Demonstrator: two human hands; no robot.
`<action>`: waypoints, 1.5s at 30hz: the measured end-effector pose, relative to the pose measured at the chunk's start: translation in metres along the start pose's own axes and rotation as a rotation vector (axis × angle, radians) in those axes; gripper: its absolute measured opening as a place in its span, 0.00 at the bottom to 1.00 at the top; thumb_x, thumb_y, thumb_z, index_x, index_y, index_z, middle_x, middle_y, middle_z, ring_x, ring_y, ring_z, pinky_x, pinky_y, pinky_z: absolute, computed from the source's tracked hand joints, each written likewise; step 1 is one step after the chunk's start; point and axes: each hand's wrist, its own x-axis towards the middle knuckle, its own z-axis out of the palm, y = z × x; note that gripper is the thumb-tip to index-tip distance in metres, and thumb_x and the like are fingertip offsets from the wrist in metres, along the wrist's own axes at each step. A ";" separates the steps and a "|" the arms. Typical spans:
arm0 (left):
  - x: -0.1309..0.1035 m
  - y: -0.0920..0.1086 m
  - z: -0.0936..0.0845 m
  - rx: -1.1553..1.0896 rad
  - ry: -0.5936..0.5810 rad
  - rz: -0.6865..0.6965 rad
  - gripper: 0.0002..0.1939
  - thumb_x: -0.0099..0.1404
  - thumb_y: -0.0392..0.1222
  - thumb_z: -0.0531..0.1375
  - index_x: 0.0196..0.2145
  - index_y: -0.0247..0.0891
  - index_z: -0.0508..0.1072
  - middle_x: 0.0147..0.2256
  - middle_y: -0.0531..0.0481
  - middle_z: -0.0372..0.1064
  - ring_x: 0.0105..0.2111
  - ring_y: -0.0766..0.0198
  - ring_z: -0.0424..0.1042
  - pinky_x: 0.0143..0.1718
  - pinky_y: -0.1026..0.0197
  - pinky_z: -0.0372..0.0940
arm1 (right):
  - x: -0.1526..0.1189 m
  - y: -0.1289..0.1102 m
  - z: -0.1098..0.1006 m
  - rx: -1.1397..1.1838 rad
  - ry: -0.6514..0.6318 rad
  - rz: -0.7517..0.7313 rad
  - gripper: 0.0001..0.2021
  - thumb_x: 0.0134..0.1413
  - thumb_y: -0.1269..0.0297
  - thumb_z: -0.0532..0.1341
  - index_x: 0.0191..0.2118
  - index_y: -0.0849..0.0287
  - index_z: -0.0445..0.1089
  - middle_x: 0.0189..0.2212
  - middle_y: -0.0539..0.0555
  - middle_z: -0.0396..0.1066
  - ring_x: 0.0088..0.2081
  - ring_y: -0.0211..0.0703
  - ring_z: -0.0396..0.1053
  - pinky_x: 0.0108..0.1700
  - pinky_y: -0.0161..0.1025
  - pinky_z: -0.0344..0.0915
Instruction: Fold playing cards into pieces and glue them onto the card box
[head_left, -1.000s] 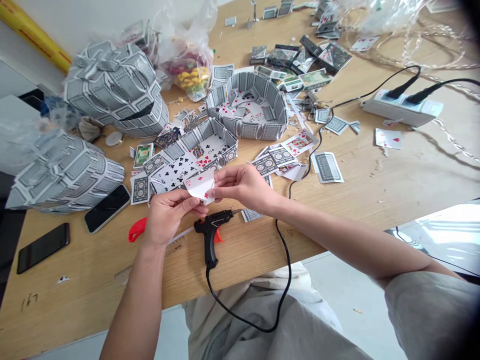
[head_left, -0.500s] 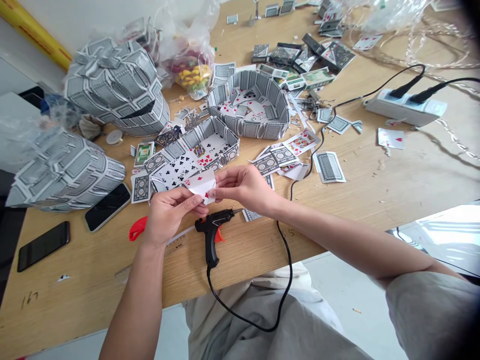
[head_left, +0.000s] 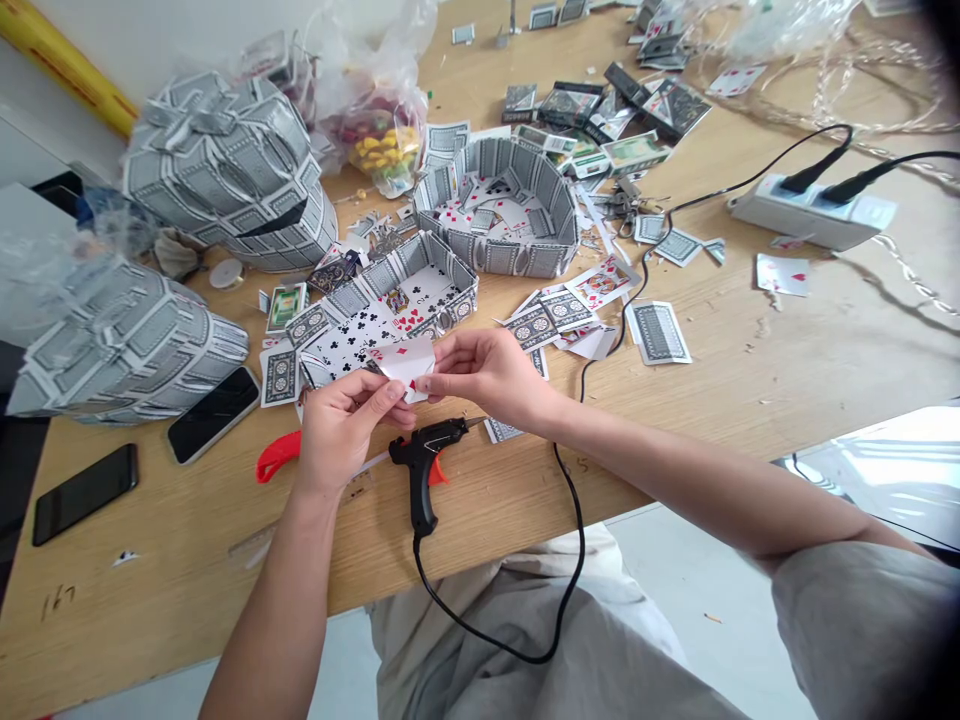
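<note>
A folded playing card with red diamonds (head_left: 407, 362) is pinched between both hands. My left hand (head_left: 341, 420) grips its left and lower edge, thumb on top. My right hand (head_left: 487, 378) pinches its right edge between thumb and fingers. Just below the hands lies a black glue gun (head_left: 422, 465) with an orange trigger, its nozzle pointing right. Behind the hands is a half-walled tray of cards (head_left: 360, 335), and beyond it a heart-shaped card box (head_left: 517, 255) with loose cards inside.
Two card-covered boxes (head_left: 225, 170) (head_left: 127, 340) stand at the left near two phones (head_left: 214, 412) (head_left: 86, 493). Red-handled scissors (head_left: 277, 457) lie left of my left wrist. The glue gun's cable (head_left: 581, 520) loops past my right forearm to a power strip (head_left: 817, 213).
My left hand has shifted very slightly to the right, and the card between the hands has tilted a little. My right hand has barely moved.
</note>
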 end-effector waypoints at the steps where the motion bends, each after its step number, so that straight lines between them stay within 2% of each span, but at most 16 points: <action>1: 0.000 0.000 0.000 0.003 0.003 0.007 0.13 0.62 0.49 0.74 0.32 0.38 0.81 0.26 0.50 0.81 0.24 0.62 0.81 0.30 0.62 0.80 | 0.000 0.000 0.000 0.003 0.002 -0.003 0.24 0.40 0.53 0.83 0.36 0.61 0.75 0.32 0.53 0.81 0.33 0.40 0.80 0.42 0.40 0.80; 13: -0.002 -0.008 0.001 0.094 0.043 0.073 0.11 0.67 0.49 0.71 0.35 0.38 0.80 0.28 0.52 0.80 0.25 0.63 0.81 0.31 0.64 0.78 | 0.001 0.006 -0.001 -0.032 0.005 0.028 0.24 0.40 0.55 0.83 0.34 0.60 0.72 0.30 0.52 0.81 0.34 0.42 0.81 0.42 0.41 0.80; 18: -0.005 -0.007 0.004 0.153 0.033 0.096 0.11 0.69 0.50 0.70 0.36 0.39 0.80 0.28 0.52 0.80 0.25 0.62 0.80 0.30 0.63 0.77 | 0.000 0.006 -0.001 -0.026 -0.046 0.090 0.23 0.45 0.56 0.81 0.42 0.62 0.75 0.32 0.53 0.82 0.35 0.44 0.81 0.42 0.43 0.82; 21: -0.005 -0.005 0.005 0.167 0.027 0.103 0.12 0.69 0.51 0.69 0.36 0.39 0.81 0.28 0.51 0.80 0.27 0.61 0.80 0.32 0.62 0.77 | 0.000 0.003 0.000 -0.021 -0.056 0.121 0.24 0.43 0.57 0.82 0.43 0.62 0.77 0.33 0.54 0.83 0.34 0.44 0.81 0.41 0.42 0.82; 25: -0.003 -0.003 0.001 0.083 -0.085 0.035 0.16 0.71 0.55 0.67 0.37 0.39 0.81 0.30 0.49 0.81 0.28 0.60 0.81 0.32 0.61 0.78 | 0.001 -0.002 0.000 0.008 -0.043 0.147 0.23 0.41 0.57 0.82 0.41 0.61 0.78 0.34 0.55 0.84 0.34 0.42 0.81 0.39 0.38 0.80; 28: -0.001 -0.002 -0.002 0.062 -0.173 -0.004 0.15 0.69 0.54 0.69 0.37 0.38 0.81 0.31 0.48 0.80 0.27 0.63 0.78 0.29 0.62 0.76 | 0.002 -0.005 -0.002 0.001 -0.032 0.151 0.22 0.40 0.58 0.83 0.38 0.63 0.79 0.32 0.55 0.83 0.31 0.40 0.79 0.33 0.35 0.77; 30: 0.000 -0.002 -0.003 0.054 -0.184 -0.006 0.15 0.70 0.52 0.69 0.36 0.37 0.80 0.30 0.49 0.79 0.25 0.65 0.76 0.27 0.64 0.74 | 0.002 -0.006 -0.002 -0.009 -0.030 0.152 0.22 0.40 0.58 0.83 0.37 0.63 0.79 0.30 0.54 0.82 0.28 0.39 0.77 0.30 0.33 0.75; 34: 0.000 -0.001 -0.004 0.026 -0.204 -0.021 0.15 0.69 0.53 0.70 0.35 0.37 0.79 0.29 0.50 0.77 0.24 0.67 0.74 0.25 0.67 0.72 | 0.002 -0.005 -0.002 0.011 -0.032 0.188 0.21 0.38 0.57 0.84 0.33 0.62 0.78 0.27 0.54 0.81 0.28 0.39 0.78 0.33 0.35 0.78; 37: -0.001 0.002 -0.005 0.009 -0.280 -0.062 0.17 0.69 0.54 0.70 0.33 0.37 0.79 0.27 0.49 0.76 0.24 0.67 0.73 0.23 0.67 0.71 | 0.001 -0.005 -0.001 0.040 -0.059 0.227 0.21 0.35 0.59 0.85 0.31 0.61 0.76 0.27 0.53 0.81 0.29 0.39 0.79 0.35 0.36 0.80; 40: -0.002 0.004 -0.007 0.006 -0.340 -0.080 0.18 0.70 0.55 0.69 0.32 0.37 0.79 0.27 0.49 0.76 0.24 0.66 0.73 0.23 0.67 0.70 | 0.001 -0.005 0.000 0.066 -0.078 0.258 0.22 0.33 0.62 0.85 0.31 0.61 0.76 0.29 0.53 0.82 0.30 0.39 0.79 0.35 0.34 0.80; 45: 0.000 0.004 -0.011 0.022 -0.360 -0.060 0.18 0.71 0.55 0.68 0.34 0.36 0.79 0.28 0.48 0.77 0.24 0.67 0.73 0.25 0.66 0.72 | 0.001 -0.006 0.000 0.073 -0.085 0.265 0.21 0.34 0.63 0.85 0.33 0.63 0.78 0.29 0.54 0.82 0.30 0.38 0.79 0.36 0.33 0.79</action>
